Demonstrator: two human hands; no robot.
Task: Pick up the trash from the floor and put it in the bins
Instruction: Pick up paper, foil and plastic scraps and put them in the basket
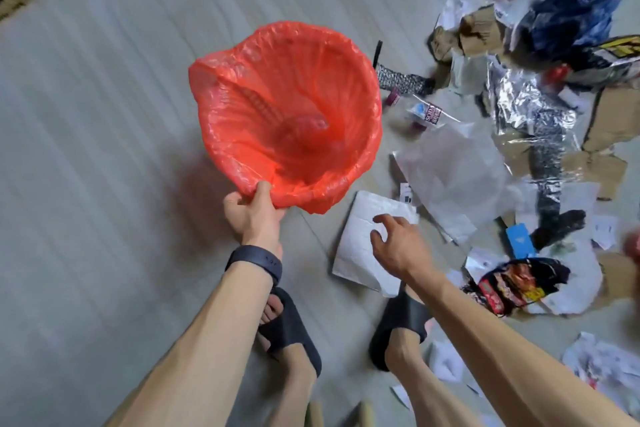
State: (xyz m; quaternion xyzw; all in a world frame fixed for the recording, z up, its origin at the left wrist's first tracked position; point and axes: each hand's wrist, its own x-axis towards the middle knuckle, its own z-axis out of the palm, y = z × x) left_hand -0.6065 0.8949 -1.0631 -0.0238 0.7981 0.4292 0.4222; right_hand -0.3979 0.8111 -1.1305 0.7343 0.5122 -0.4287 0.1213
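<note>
The left hand pinches the near rim of the red-lined bin, thumb on the liner, holding it tilted. The right hand hovers with fingers spread over a white envelope on the floor, with trash scattered to its right.

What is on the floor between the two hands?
In the head view, bare floor, then the white envelope under the open right hand; the left hand grips the rim of the red-lined bin.
</note>
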